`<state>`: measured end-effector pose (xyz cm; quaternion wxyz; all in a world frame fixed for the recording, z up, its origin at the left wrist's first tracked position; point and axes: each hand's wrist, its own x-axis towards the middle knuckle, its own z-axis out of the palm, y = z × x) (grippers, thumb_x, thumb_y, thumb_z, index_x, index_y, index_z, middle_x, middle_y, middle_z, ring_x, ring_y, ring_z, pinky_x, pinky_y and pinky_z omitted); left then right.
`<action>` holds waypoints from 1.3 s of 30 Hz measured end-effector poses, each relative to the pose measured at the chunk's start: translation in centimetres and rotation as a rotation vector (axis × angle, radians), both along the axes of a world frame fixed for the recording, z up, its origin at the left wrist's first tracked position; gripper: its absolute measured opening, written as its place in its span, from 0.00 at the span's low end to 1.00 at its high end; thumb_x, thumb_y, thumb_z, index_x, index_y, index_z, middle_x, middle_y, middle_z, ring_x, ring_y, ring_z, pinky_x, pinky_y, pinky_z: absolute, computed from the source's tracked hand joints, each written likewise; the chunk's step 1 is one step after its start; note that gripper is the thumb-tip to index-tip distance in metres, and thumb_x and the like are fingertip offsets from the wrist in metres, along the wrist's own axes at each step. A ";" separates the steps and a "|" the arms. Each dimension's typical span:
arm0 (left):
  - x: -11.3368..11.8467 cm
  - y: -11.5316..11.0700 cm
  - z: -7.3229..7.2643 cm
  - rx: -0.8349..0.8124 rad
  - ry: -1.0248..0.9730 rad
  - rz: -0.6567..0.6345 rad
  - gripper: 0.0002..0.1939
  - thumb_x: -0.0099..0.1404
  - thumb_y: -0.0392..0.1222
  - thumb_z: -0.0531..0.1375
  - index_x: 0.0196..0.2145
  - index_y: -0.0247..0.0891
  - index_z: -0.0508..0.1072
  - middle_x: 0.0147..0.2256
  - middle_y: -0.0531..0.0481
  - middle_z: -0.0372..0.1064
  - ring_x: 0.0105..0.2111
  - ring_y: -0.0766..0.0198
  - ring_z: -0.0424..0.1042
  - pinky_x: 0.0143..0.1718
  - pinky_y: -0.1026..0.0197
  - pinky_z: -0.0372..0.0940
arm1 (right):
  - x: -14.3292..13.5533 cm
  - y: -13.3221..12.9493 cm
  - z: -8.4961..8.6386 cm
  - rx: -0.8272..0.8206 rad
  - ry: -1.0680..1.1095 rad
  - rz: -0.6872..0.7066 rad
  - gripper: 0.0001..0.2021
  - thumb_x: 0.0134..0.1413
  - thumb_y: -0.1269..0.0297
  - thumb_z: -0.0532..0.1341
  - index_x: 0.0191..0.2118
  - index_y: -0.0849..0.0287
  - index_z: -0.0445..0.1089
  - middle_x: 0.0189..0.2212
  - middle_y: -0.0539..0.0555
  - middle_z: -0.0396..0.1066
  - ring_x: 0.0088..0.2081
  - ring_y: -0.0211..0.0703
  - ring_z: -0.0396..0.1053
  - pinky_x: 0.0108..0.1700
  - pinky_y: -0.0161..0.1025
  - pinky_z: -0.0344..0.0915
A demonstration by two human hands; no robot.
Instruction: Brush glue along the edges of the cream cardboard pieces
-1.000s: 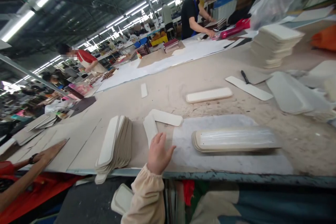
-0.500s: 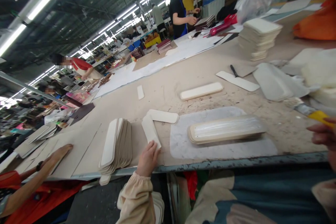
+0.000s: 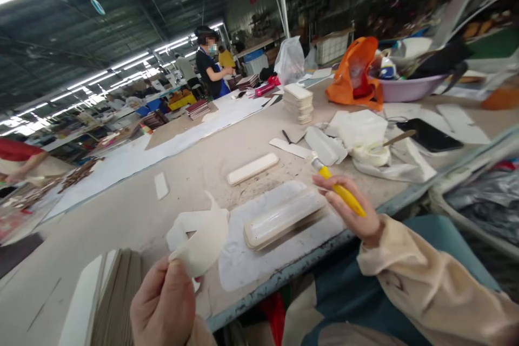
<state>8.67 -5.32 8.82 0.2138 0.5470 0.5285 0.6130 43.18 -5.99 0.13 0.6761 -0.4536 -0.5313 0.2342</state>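
Note:
My left hand (image 3: 164,300) pinches the near end of a pale, curved strip (image 3: 205,243), raised above the table and blurred. Behind it a white piece (image 3: 182,227) is partly hidden. My right hand (image 3: 352,208) is wrapped round the yellow handle of a brush (image 3: 343,193), its bristles pointing up and left. Between the hands, a stack of long rounded strips (image 3: 284,219) with a shiny, wet-looking top lies on a translucent sheet (image 3: 235,265). Farther back lies another thin stack of strips (image 3: 253,167).
A tall stack (image 3: 117,297) of pieces stands at the near left. Cream paste (image 3: 371,154) in plastic, a phone (image 3: 430,135), an orange bag (image 3: 352,75) and a purple basin (image 3: 409,88) are at the right. A person (image 3: 211,67) works across the table.
The view has swung right. My left hand has lifted a strip off the table. My right hand has come in from the right edge with the brush, near the shiny stack.

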 end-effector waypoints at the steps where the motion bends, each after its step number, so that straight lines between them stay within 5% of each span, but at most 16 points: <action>1: 1.4 0.3 0.2 -0.018 -0.083 -0.073 0.16 0.58 0.54 0.63 0.31 0.37 0.73 0.22 0.54 0.69 0.21 0.67 0.66 0.21 0.65 0.65 | -0.4 0.4 0.3 -0.020 0.030 0.051 0.15 0.61 0.53 0.60 0.48 0.52 0.59 0.57 0.59 0.65 0.58 0.50 0.64 0.59 0.52 0.64; 6: 5.9 2.3 -0.9 -0.193 -0.427 -0.473 0.15 0.56 0.51 0.67 0.26 0.37 0.71 0.23 0.54 0.67 0.23 0.68 0.66 0.20 0.68 0.63 | -1.1 1.8 1.8 -0.123 0.280 0.191 0.22 0.57 0.46 0.61 0.47 0.50 0.53 0.63 0.61 0.56 0.52 0.51 0.70 0.49 0.52 0.71; 11: 7.0 3.5 -2.2 -0.276 -0.520 -0.586 0.13 0.57 0.50 0.66 0.28 0.37 0.73 0.24 0.55 0.67 0.22 0.71 0.65 0.19 0.70 0.63 | -0.3 2.4 1.2 -0.118 0.246 0.114 0.21 0.55 0.49 0.63 0.46 0.50 0.54 0.59 0.58 0.62 0.54 0.48 0.68 0.51 0.48 0.70; 17: 6.7 5.0 -3.8 -0.378 -0.433 -0.449 0.16 0.54 0.52 0.67 0.31 0.37 0.72 0.30 0.54 0.72 0.26 0.70 0.69 0.20 0.70 0.64 | 0.3 2.9 -0.2 -0.130 0.249 0.076 0.22 0.49 0.53 0.67 0.41 0.51 0.55 0.48 0.54 0.71 0.54 0.50 0.68 0.48 0.45 0.71; 22: 6.0 6.4 -6.0 -0.356 0.295 -0.294 0.17 0.58 0.54 0.60 0.25 0.36 0.71 0.19 0.56 0.64 0.21 0.69 0.63 0.24 0.66 0.61 | 1.4 3.5 -0.6 -0.082 0.062 -0.086 0.22 0.48 0.54 0.68 0.39 0.53 0.55 0.36 0.53 0.73 0.51 0.53 0.70 0.47 0.46 0.70; 24: 5.8 6.6 -6.7 -0.356 0.424 -0.261 0.17 0.58 0.54 0.59 0.23 0.37 0.70 0.19 0.55 0.64 0.22 0.67 0.63 0.26 0.65 0.59 | 1.6 3.6 -1.0 -0.113 -0.089 -0.174 0.20 0.49 0.52 0.67 0.40 0.54 0.57 0.35 0.54 0.73 0.48 0.55 0.72 0.44 0.47 0.71; 29: 5.6 7.1 -8.0 -0.373 0.526 -0.230 0.17 0.58 0.53 0.58 0.21 0.38 0.69 0.20 0.55 0.65 0.23 0.66 0.63 0.28 0.63 0.56 | 1.4 3.9 -2.1 -0.162 -0.313 -0.278 0.16 0.54 0.50 0.64 0.41 0.53 0.60 0.44 0.56 0.74 0.45 0.56 0.73 0.48 0.56 0.68; 39: 5.6 7.6 -9.5 -0.391 0.658 -0.230 0.17 0.61 0.53 0.56 0.21 0.39 0.68 0.20 0.55 0.65 0.24 0.66 0.63 0.29 0.63 0.55 | 1.3 4.2 -2.6 -0.228 -0.462 -0.314 0.13 0.55 0.52 0.61 0.41 0.52 0.61 0.45 0.53 0.74 0.42 0.58 0.73 0.46 0.56 0.69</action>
